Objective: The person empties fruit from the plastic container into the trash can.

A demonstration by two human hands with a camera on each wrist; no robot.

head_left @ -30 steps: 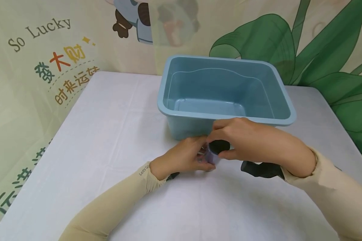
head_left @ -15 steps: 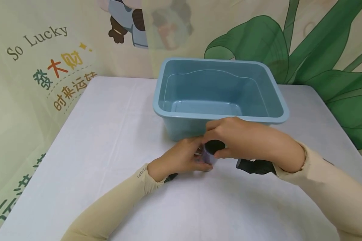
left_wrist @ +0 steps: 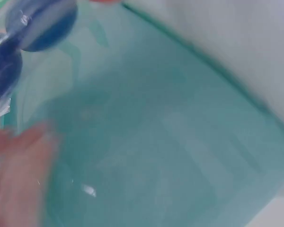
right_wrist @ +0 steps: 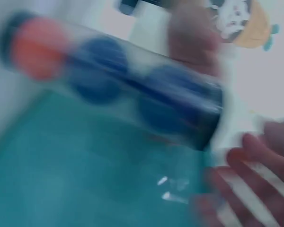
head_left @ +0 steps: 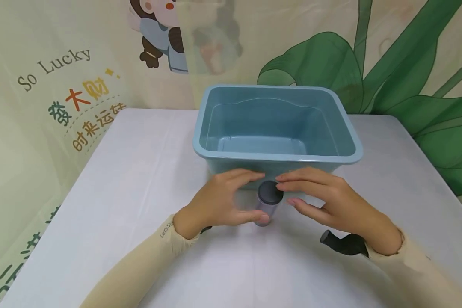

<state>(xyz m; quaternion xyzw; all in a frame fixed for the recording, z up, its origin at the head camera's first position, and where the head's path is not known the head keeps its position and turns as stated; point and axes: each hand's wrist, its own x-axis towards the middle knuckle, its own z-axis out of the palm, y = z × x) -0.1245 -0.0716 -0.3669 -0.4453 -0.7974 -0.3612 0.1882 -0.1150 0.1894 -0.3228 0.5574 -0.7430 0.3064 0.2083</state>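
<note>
A slim clear tube (head_left: 268,205) with a black lid (head_left: 270,192) stands upright on the white table, just in front of the blue tub. Through its wall the right wrist view shows blue balls (right_wrist: 102,68) and one orange-red ball (right_wrist: 40,47), blurred by motion. On the left side of the tube, my left hand (head_left: 217,201) is spread wide, its thumb overlapping the tube's lower part. My right hand (head_left: 327,199) has its fingers extended, fingertips right at the lid's edge and the thumb apart from it. Blurred fingers (left_wrist: 23,165) show in the left wrist view.
The light blue plastic tub (head_left: 277,158) stands at the back of the table, close behind the hands. A white cloth (head_left: 146,171) covers the table. Printed fabric (head_left: 312,55) hangs behind it. A black strap (head_left: 344,243) hangs at my right wrist.
Both hands have loosened from the tube and spread apart. My right hand has come off the lid toward the right, uncovering the lid. The head view has tilted slightly upward.
</note>
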